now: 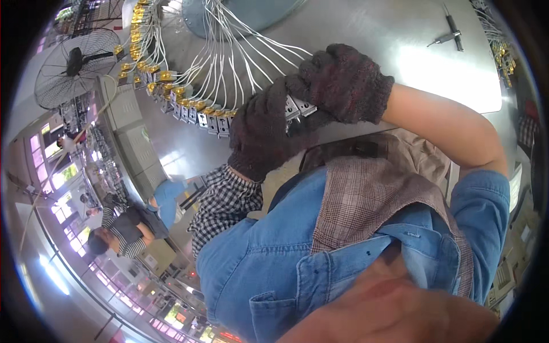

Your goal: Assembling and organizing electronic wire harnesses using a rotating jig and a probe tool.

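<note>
Dark knitted gloves cover both my hands, which are close together over the near edge of the metal table. My left hand is closed, its fingers curled at the end of a curved row of small silver metal housings. My right hand is also closed, its fingers bent beside the left ones; what they hold is hidden. In the gap between the gloves show more silver housings, against the left fingers. White wires fan out from the row, with yellow pieces at many of their ends.
A round grey-blue plate bears the gathered wires on the metal table. A dark slim tool with a crosspiece lies at the far right, near another wire bundle. A caged fan and a seated person are at left.
</note>
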Demonstrator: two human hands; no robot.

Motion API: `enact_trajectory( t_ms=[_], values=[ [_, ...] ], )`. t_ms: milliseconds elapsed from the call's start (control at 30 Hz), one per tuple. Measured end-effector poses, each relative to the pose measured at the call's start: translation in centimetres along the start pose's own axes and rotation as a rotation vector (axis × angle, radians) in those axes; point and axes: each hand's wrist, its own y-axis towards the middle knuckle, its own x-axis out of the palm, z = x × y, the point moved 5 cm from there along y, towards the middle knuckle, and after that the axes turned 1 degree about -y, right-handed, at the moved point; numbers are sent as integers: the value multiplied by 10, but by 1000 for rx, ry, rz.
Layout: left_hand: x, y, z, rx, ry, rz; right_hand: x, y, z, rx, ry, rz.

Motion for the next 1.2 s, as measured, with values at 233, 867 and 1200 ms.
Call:
enact_trajectory(
  t_ms=[233,867,1200],
  values=[
    [0,1,-17,-13,41,-127,7,12,3,-50,132,31],
    [-78,80,-54,-184,275,188,-35,-47,45,507,505,-104],
    [-31,138,-151,-625,240,-38,-18,-26,-10,429,626,-48]
  ],
)
